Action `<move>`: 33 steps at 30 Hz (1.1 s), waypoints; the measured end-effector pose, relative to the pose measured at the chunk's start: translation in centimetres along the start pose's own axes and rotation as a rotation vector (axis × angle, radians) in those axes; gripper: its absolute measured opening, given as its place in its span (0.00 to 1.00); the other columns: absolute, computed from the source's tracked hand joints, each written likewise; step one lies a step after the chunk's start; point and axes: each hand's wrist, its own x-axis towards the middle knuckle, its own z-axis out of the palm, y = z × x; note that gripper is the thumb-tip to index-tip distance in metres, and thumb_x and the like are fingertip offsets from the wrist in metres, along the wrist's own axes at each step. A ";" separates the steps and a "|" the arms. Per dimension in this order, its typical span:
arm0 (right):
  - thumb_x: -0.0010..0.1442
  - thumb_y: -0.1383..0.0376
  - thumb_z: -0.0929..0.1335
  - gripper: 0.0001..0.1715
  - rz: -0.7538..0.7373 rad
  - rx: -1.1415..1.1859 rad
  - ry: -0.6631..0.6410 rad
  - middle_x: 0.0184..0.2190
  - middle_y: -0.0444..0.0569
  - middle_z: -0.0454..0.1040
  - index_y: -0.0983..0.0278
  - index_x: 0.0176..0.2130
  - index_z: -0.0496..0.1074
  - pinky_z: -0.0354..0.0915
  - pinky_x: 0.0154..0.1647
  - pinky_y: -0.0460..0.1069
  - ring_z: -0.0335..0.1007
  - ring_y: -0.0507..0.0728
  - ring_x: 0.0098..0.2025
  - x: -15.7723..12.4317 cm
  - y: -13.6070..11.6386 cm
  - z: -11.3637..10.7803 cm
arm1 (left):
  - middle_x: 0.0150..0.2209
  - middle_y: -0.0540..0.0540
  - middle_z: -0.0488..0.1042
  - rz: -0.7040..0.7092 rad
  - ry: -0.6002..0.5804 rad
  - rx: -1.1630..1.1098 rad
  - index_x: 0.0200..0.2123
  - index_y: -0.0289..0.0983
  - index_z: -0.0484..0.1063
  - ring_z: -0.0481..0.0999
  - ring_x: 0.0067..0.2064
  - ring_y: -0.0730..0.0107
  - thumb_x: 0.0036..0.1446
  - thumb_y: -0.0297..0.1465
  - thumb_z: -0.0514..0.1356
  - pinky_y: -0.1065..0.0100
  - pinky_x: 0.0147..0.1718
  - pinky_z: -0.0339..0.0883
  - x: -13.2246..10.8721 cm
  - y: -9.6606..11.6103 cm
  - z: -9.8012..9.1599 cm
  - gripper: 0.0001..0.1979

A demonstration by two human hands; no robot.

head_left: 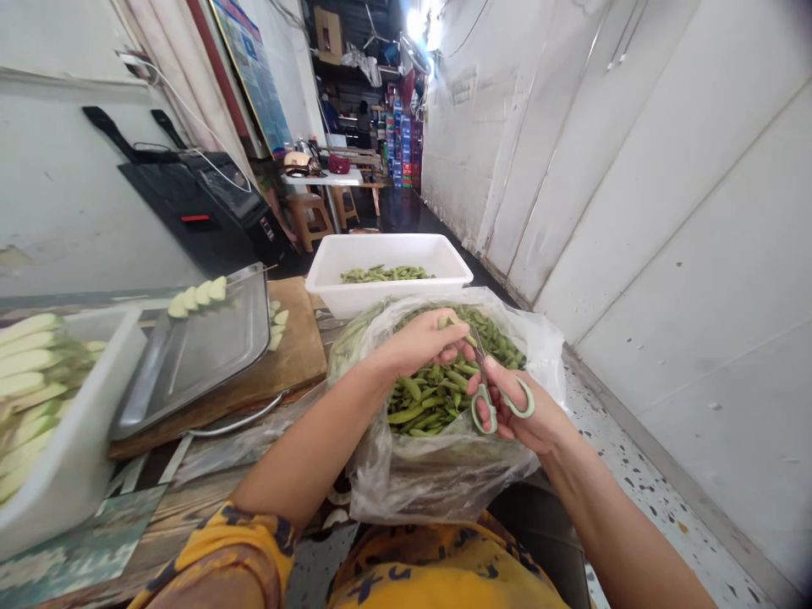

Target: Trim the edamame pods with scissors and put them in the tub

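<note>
Green bean pods [422, 406] fill a clear plastic bag [431, 491] whose mouth is spread open in front of me. Above the pods, my left hand [435, 340] pinches a green pod [449, 323] between thumb and fingers. My right hand [523, 406] is closed around the pale green handles of a pair of scissors [483, 391], with fingers through the loops. The scissor blades point up and left, close to the fingers of my left hand and the pod. Behind the bag, a white plastic tub [390, 296] holds more green pods [386, 274].
On the left, a metal tray [209, 355] with skewered pale slices [198, 298] rests on a wooden board [304, 338]. A white bin [82, 457] of sliced vegetables is at far left. A white wall [634, 211] stands on the right; a table and stools are farther back.
</note>
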 end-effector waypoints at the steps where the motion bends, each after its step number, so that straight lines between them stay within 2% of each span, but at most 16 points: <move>1: 0.52 0.42 0.68 0.29 0.005 -0.013 0.018 0.12 0.41 0.62 0.66 0.27 0.71 0.44 0.08 0.39 0.52 0.46 0.12 0.0 0.0 -0.1 | 0.25 0.45 0.74 -0.009 0.000 -0.006 0.29 0.34 0.61 0.57 0.17 0.85 0.60 0.30 0.53 0.78 0.17 0.48 0.0 0.1 -0.1 0.07; 3: 0.53 0.43 0.69 0.28 0.006 -0.033 0.017 0.11 0.39 0.60 0.66 0.28 0.71 0.43 0.08 0.39 0.48 0.45 0.12 -0.1 0.1 -0.5 | 0.24 0.46 0.74 -0.026 0.057 0.013 0.29 0.35 0.61 0.58 0.17 0.84 0.60 0.29 0.51 0.79 0.17 0.48 0.3 0.1 -0.2 0.07; 6: 0.54 0.43 0.68 0.28 -0.035 0.029 -0.071 0.16 0.43 0.66 0.66 0.32 0.72 0.52 0.11 0.40 0.58 0.48 0.16 -0.4 0.2 -1.3 | 0.27 0.45 0.74 -0.057 0.255 0.051 0.28 0.35 0.61 0.67 0.21 0.80 0.58 0.27 0.51 0.77 0.20 0.58 0.8 -0.1 -0.4 0.06; 9: 0.56 0.43 0.67 0.28 -0.088 0.129 -0.108 0.22 0.47 0.70 0.66 0.37 0.73 0.59 0.14 0.41 0.66 0.51 0.23 -0.9 0.3 -1.9 | 0.33 0.44 0.75 -0.107 0.296 0.101 0.30 0.35 0.63 0.75 0.29 0.73 0.56 0.24 0.49 0.71 0.28 0.68 1.2 -0.7 -0.4 0.05; 10: 0.56 0.43 0.67 0.28 -0.096 0.144 -0.104 0.22 0.47 0.70 0.65 0.37 0.73 0.60 0.14 0.41 0.66 0.52 0.23 -1.0 0.4 -2.1 | 0.33 0.45 0.75 -0.101 0.280 0.193 0.32 0.35 0.64 0.76 0.30 0.72 0.55 0.23 0.49 0.70 0.30 0.69 1.3 -1.0 -0.3 0.06; 12: 0.57 0.44 0.66 0.27 -0.106 0.152 -0.094 0.22 0.47 0.70 0.65 0.37 0.73 0.60 0.14 0.41 0.65 0.51 0.23 -1.4 0.5 -2.3 | 0.33 0.45 0.77 -0.017 0.273 0.522 0.36 0.35 0.68 0.76 0.34 0.67 0.56 0.26 0.51 0.66 0.35 0.69 1.3 -1.5 -0.1 0.08; 15: 0.57 0.45 0.66 0.26 -0.120 0.137 -0.098 0.22 0.47 0.70 0.65 0.38 0.73 0.60 0.14 0.41 0.65 0.51 0.23 -1.7 0.7 -2.4 | 0.40 0.41 0.78 0.104 0.306 1.039 0.42 0.36 0.73 0.76 0.43 0.59 0.58 0.32 0.55 0.62 0.44 0.67 1.4 -2.4 0.3 0.11; 17: 0.58 0.46 0.66 0.25 -0.133 0.115 -0.100 0.23 0.47 0.70 0.65 0.37 0.73 0.61 0.14 0.41 0.65 0.51 0.23 -1.9 0.9 -2.4 | 0.42 0.40 0.78 0.091 0.304 1.228 0.43 0.37 0.74 0.75 0.46 0.57 0.58 0.34 0.56 0.62 0.45 0.66 1.4 -3.0 0.6 0.13; 19: 0.59 0.46 0.65 0.25 -0.144 0.097 -0.099 0.23 0.47 0.70 0.65 0.37 0.73 0.61 0.14 0.42 0.65 0.52 0.24 -1.9 1.1 -2.5 | 0.41 0.41 0.78 0.068 0.258 1.301 0.41 0.38 0.76 0.76 0.45 0.57 0.59 0.34 0.55 0.63 0.44 0.66 1.5 -3.5 0.8 0.12; 21: 0.60 0.46 0.65 0.25 -0.145 0.086 -0.099 0.23 0.48 0.70 0.65 0.37 0.73 0.61 0.14 0.42 0.66 0.52 0.24 -2.0 1.2 -2.6 | 0.40 0.41 0.79 0.071 0.220 1.316 0.39 0.38 0.77 0.76 0.45 0.58 0.59 0.33 0.55 0.65 0.43 0.66 1.6 -3.9 0.9 0.11; 26: 0.59 0.46 0.65 0.25 -0.122 0.071 -0.078 0.22 0.47 0.70 0.66 0.37 0.72 0.60 0.14 0.41 0.65 0.52 0.23 -2.0 1.3 -2.8 | 0.37 0.40 0.79 0.089 0.231 1.261 0.35 0.35 0.77 0.76 0.41 0.59 0.57 0.31 0.55 0.65 0.40 0.65 1.9 -3.9 0.5 0.10; 30: 0.58 0.45 0.66 0.26 -0.107 0.018 -0.045 0.22 0.47 0.70 0.66 0.38 0.72 0.58 0.12 0.41 0.66 0.52 0.23 -1.8 1.3 -2.6 | 0.32 0.44 0.78 0.129 0.360 0.967 0.32 0.34 0.76 0.74 0.36 0.66 0.55 0.31 0.56 0.69 0.36 0.63 1.8 -2.7 -0.1 0.10; 33: 0.57 0.45 0.66 0.27 -0.094 -0.063 0.003 0.20 0.47 0.70 0.67 0.36 0.71 0.57 0.10 0.40 0.63 0.51 0.20 -1.5 1.3 -2.3 | 0.23 0.50 0.73 0.088 0.411 0.693 0.28 0.35 0.76 0.70 0.27 0.72 0.51 0.33 0.57 0.72 0.28 0.60 1.3 -1.9 0.0 0.10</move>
